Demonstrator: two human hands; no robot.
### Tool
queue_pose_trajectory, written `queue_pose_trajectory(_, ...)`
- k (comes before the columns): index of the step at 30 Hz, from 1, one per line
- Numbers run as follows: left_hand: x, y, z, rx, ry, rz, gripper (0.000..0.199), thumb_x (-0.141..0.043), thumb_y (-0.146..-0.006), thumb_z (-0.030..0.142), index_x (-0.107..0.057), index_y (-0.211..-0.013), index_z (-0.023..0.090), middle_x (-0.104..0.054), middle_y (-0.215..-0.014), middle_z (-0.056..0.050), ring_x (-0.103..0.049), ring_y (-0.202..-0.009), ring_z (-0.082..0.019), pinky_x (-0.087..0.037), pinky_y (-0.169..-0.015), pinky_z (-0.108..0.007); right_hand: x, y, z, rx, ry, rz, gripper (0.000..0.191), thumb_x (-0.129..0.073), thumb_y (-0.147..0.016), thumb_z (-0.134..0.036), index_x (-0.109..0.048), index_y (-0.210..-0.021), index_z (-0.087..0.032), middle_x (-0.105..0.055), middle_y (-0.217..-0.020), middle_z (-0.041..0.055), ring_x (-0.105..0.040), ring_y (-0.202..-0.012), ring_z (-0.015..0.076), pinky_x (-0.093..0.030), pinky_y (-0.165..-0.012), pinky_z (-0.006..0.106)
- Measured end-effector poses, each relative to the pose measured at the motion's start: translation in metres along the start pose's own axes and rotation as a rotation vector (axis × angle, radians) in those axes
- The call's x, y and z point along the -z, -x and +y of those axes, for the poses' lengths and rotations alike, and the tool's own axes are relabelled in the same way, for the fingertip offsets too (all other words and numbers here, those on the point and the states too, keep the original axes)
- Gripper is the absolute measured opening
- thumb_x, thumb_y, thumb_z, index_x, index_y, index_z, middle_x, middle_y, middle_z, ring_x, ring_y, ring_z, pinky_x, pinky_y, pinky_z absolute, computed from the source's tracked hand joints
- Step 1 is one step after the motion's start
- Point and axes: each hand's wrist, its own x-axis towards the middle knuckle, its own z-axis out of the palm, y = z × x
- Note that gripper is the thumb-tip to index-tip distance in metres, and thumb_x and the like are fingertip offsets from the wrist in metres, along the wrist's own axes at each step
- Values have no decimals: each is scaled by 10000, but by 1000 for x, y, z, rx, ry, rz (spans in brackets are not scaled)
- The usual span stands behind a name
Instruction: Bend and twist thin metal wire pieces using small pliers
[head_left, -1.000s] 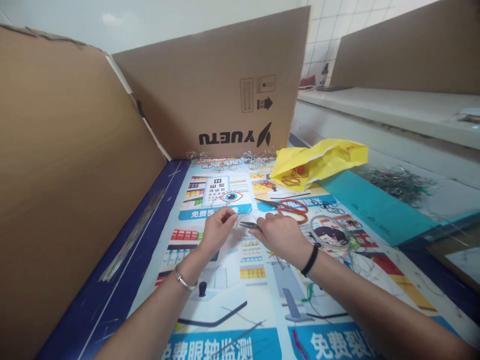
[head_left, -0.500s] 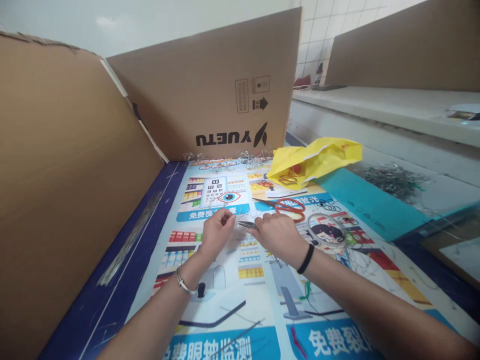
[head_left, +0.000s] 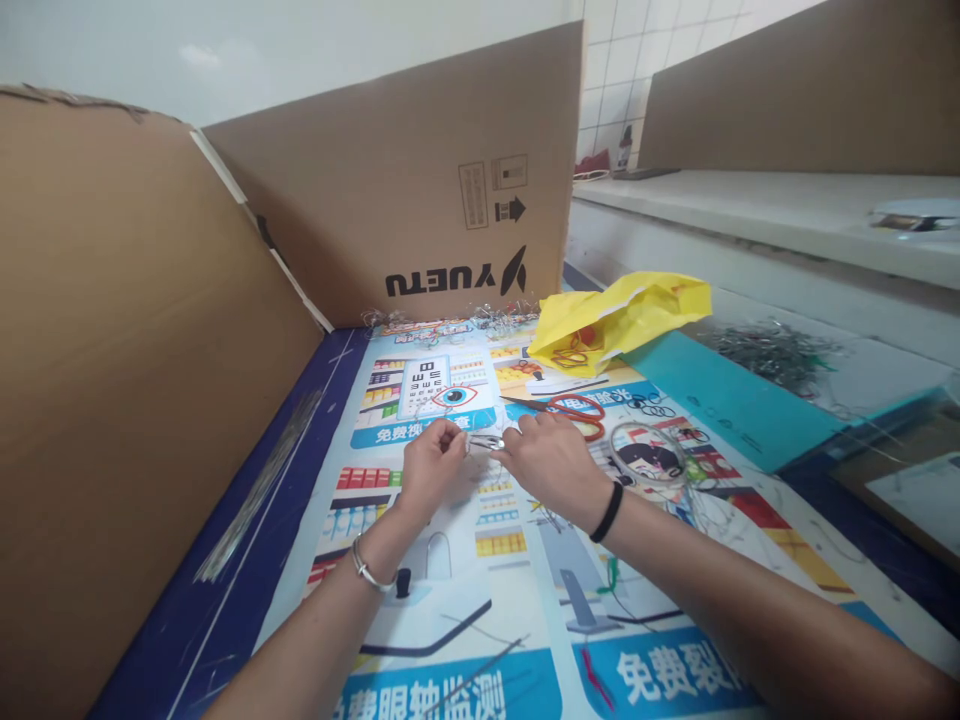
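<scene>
My left hand (head_left: 433, 460), with a silver bangle at its wrist, is closed in a pinch over the printed mat. What sits between its fingertips is too small to name. My right hand (head_left: 551, 462), with a black band on the wrist, is wrapped round a pair of pliers (head_left: 489, 442). The jaws point left and reach the left fingertips, slightly parted. Just behind the right hand lie orange-handled scissors (head_left: 577, 410). To its right is a round coil of wire (head_left: 646, 453).
A yellow bag (head_left: 652, 310) stands at the back right, near a tangled wire pile (head_left: 776, 355). Straight wires (head_left: 262, 490) lie on the left. Cardboard panels (head_left: 390, 190) rise behind and left. Loose wire bits and a red tie (head_left: 598, 680) lie in front.
The pliers have moved slightly left, their jaws now at my left fingertips and a little more apart. The whole view has shifted slightly.
</scene>
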Motion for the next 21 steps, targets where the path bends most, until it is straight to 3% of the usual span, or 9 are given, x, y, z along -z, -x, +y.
queue_pose_trajectory(10, -2, 2, 1, 5, 13, 23, 156, -514, -770, 332, -547, -691, 202, -572, -575, 43, -542, -561, -111, -396, -590, -220, -16, -1, -3, -7, -54, -47, 333, -443, -873, -389, -664, -826, -144, -608, -857, 114, -549, -801, 221, -328, -665, 317)
queue_pose_trajectory(21, -5, 4, -2, -34, 9, 35, 133, -508, -772, 319, -560, -723, 206, -590, -598, 41, -561, -567, -108, -412, -596, -218, -15, -1, 0, 0, -60, -64, 306, -482, -852, -386, -660, -800, -143, -645, -797, 105, -581, -760, 211, -338, -642, 295)
